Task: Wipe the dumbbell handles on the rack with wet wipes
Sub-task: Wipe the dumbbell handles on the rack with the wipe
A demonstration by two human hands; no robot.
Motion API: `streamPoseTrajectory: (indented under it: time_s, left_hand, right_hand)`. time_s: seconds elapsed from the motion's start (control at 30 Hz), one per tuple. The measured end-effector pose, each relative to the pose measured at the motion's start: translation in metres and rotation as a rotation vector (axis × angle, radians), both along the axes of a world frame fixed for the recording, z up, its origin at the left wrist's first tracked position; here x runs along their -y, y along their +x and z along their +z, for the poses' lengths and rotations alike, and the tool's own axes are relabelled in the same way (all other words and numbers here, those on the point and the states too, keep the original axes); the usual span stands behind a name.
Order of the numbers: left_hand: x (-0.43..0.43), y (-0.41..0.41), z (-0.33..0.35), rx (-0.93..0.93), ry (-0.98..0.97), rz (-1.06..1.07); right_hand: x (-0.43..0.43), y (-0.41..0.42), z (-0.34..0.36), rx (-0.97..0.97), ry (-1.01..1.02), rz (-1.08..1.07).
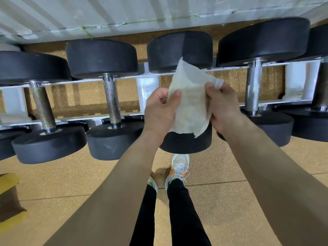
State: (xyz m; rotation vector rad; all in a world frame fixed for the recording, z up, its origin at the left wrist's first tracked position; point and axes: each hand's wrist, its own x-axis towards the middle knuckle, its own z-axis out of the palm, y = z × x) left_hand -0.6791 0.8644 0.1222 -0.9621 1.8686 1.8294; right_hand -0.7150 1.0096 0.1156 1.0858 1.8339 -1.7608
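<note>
A white wet wipe (190,102) is spread upright between both hands, in front of the middle dumbbell. My left hand (159,110) pinches its left edge with thumb and fingers. My right hand (221,107) pinches its right edge near the top corner. Several black dumbbells lie across a white rack (147,86). The middle dumbbell (179,50) has its handle hidden behind the wipe and hands. To the left stands a dumbbell with a knurled handle (112,102), to the right one with a shiny handle (253,87).
A further dumbbell handle (42,107) shows at the far left and another dumbbell (317,110) at the right edge. A white ribbed wall (124,11) runs behind the rack. My legs and shoes (177,167) stand on the tan floor below.
</note>
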Motion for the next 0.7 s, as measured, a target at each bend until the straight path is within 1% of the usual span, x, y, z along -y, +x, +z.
streamPoseTrajectory:
  time_s: [0.07,0.13,0.17,0.27,0.4,0.47,0.53,0.57,0.63,0.67,0.7]
  left_hand:
    - [-0.007,0.001,-0.008,0.011,-0.086,0.01]
    - [-0.012,0.0,-0.018,0.013,-0.133,0.046]
    - [-0.012,-0.001,-0.023,0.011,-0.15,0.072]
    - [-0.012,-0.009,-0.041,0.008,-0.22,0.074]
    - [-0.005,-0.02,-0.07,0.031,-0.354,-0.055]
    - [0.0,-0.024,-0.076,0.044,-0.387,-0.097]
    - [0.001,-0.027,-0.075,0.056,-0.419,-0.111]
    - [0.001,-0.027,-0.072,0.054,-0.452,-0.096]
    - [0.0,-0.027,-0.064,0.011,-0.533,-0.002]
    - [-0.001,-0.026,-0.058,-0.007,-0.547,0.061]
    - [-0.002,-0.023,-0.053,-0.012,-0.535,0.12]
  right_hand:
    - [0.011,-0.001,-0.011,-0.097,0.244,0.053]
    - [0.018,-0.004,-0.021,-0.208,0.36,0.125]
    - [0.02,-0.008,-0.027,-0.228,0.39,0.169]
    - [0.021,-0.019,-0.046,-0.183,0.434,0.266]
    - [0.02,-0.027,-0.065,-0.091,0.436,0.324]
    - [0.02,-0.03,-0.068,-0.048,0.425,0.346]
    - [0.02,-0.033,-0.066,-0.005,0.463,0.315]
    - [0.021,-0.033,-0.062,-0.001,0.513,0.246]
    - [0.023,-0.027,-0.049,-0.081,0.662,0.089]
    - [0.027,-0.02,-0.042,-0.135,0.703,0.079]
    - [0.033,-0.012,-0.038,-0.156,0.678,0.136]
